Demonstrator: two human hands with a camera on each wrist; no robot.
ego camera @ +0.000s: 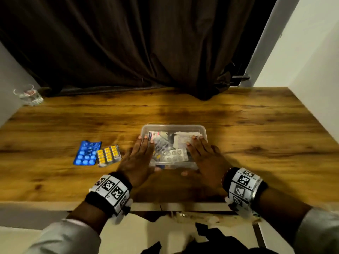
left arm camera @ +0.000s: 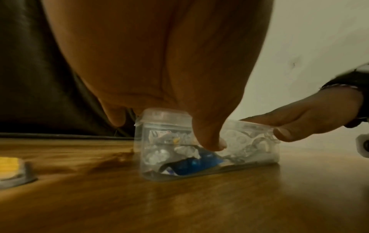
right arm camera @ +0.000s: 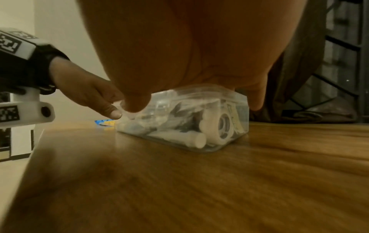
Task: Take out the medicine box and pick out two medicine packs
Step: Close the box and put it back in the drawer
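A clear plastic medicine box [ego camera: 174, 127] with its lid on stands on the wooden table [ego camera: 256, 136], filled with blister strips and paper. My left hand [ego camera: 140, 156] lies flat on the lid's left part, fingers straight, thumb down at the near wall. My right hand [ego camera: 202, 156] lies the same way on the right part. The left wrist view shows the box [left arm camera: 169, 159] under my thumb, and the right hand [left arm camera: 299, 119] on the lid's far end. Left of the box lie a blue blister pack [ego camera: 85, 153] and a yellow pill pack [ego camera: 108, 154], side by side and touching.
An empty glass [ego camera: 29, 96] stands at the table's far left corner. A dark curtain [ego camera: 128, 43] hangs behind the table, and a white wall [ego camera: 311, 70] bounds the right side. Bare wood lies right of the box. Dark cloth [ego camera: 211, 237] shows below the table's near edge.
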